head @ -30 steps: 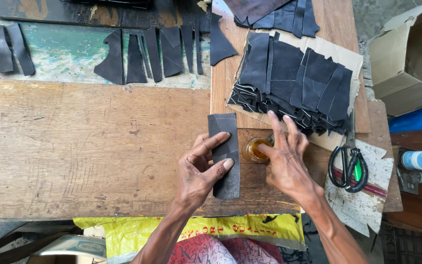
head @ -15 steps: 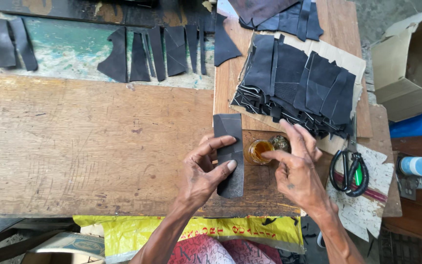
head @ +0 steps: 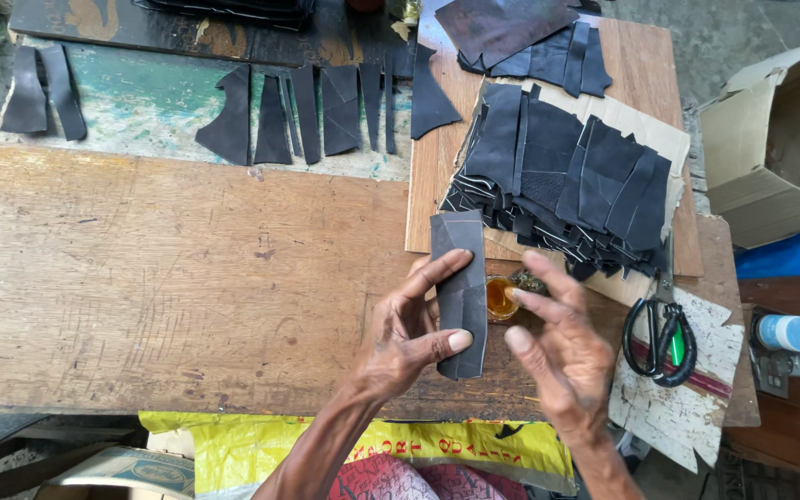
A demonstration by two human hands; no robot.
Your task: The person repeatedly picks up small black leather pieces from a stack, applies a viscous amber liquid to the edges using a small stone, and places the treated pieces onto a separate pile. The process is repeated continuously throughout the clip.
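Left hand (head: 409, 333) pinches a dark leather strip (head: 460, 292), thumb under the lower end, forefinger laid across the upper half. The strip stands nearly upright, just above the worn wooden table (head: 168, 278), at about 6 o'clock of the board's near edge.

Change since a second ago: the right hand (head: 557, 356) lay flat with its fingers spread over the small container of amber glue (head: 499, 298); it has now drawn back toward 5 o'clock and lifted. Its fingers are loosely curled, holding nothing, forefinger tip touching or just over the container's rim; which one cannot be told. The strip has hardly shifted. Judgement: the fingertip has been at the glue, and the strip is the piece being readied for it.

Edges and room:
- At 12 to 1 o'clock of the hands, a stack of cut leather pieces (head: 567, 176) on cardboard, near the strip's top end.
- At 3 o'clock, black-handled scissors (head: 659, 329) on a scrap of board, near the right hand but apart from it.
- At 9 to 10 o'clock, a broad bare stretch of table, the only free room.
- At 11 o'clock, far off, a row of smaller leather offcuts (head: 317, 111) on a green painted surface.
- At 2 o'clock, an open cardboard box (head: 770, 139) beyond the table.
- At 6 o'clock, the table's near edge, with yellow sacking (head: 261, 449) below it.
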